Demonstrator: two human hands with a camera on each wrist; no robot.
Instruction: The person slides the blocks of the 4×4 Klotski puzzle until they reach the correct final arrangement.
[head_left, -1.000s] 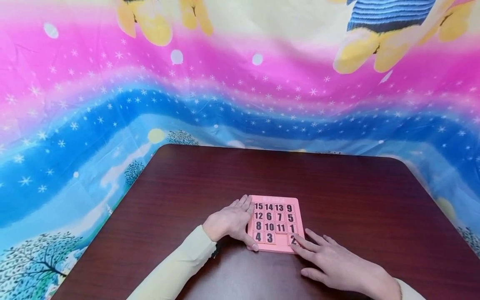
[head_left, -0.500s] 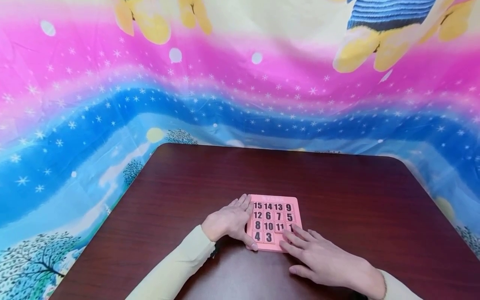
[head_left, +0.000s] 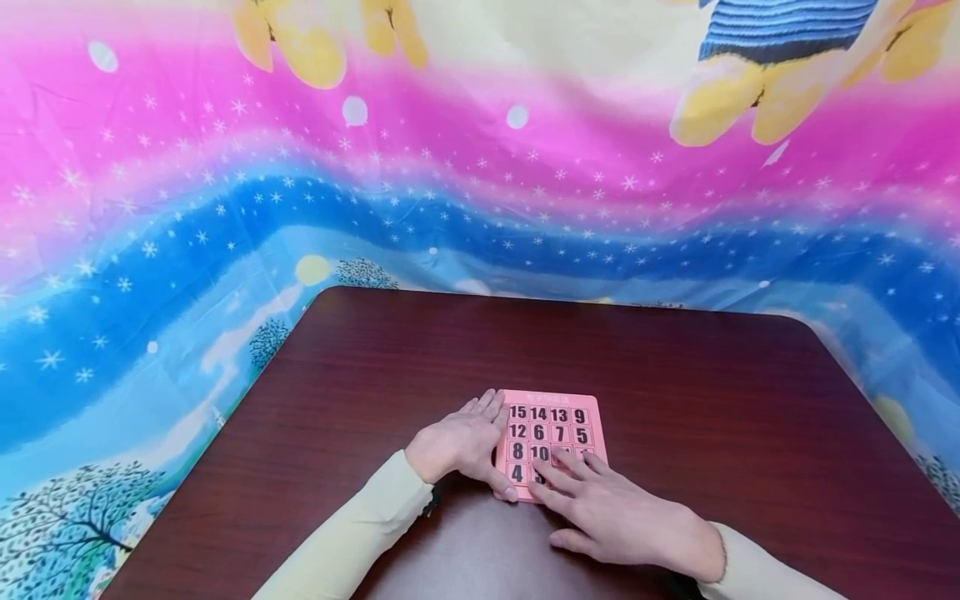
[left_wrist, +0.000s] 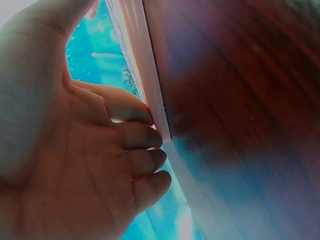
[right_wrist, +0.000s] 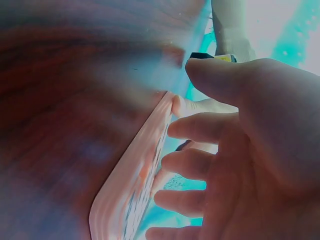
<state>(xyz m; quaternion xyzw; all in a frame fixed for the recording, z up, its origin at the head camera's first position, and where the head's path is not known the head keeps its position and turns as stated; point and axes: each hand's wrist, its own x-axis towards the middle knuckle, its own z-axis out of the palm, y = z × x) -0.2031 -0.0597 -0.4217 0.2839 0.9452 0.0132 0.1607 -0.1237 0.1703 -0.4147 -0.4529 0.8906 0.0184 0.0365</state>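
A pink number slide puzzle lies flat on the table, its black-numbered tiles in rows. Along its left edge rests my left hand, thumb at the near left corner and fingers reaching up the side. In the left wrist view the fingertips meet the board's edge. My right hand reaches over the near right part with its fingers spread. Its fingertips are at the lower tiles, by the 3 and the 10 tile. Those fingers partly cover the 3 and the 11 and hide the bottom right tiles.
The dark brown wooden table has rounded far corners. Behind and beside it hangs a colourful cloth printed with snowflakes, trees and yellow figures. Pale sleeves cover both forearms.
My right hand has moved left across the bottom row, from the 2 tile to near the 3. My left hand stays at the left edge. Whether the 2 tile slid is hidden.
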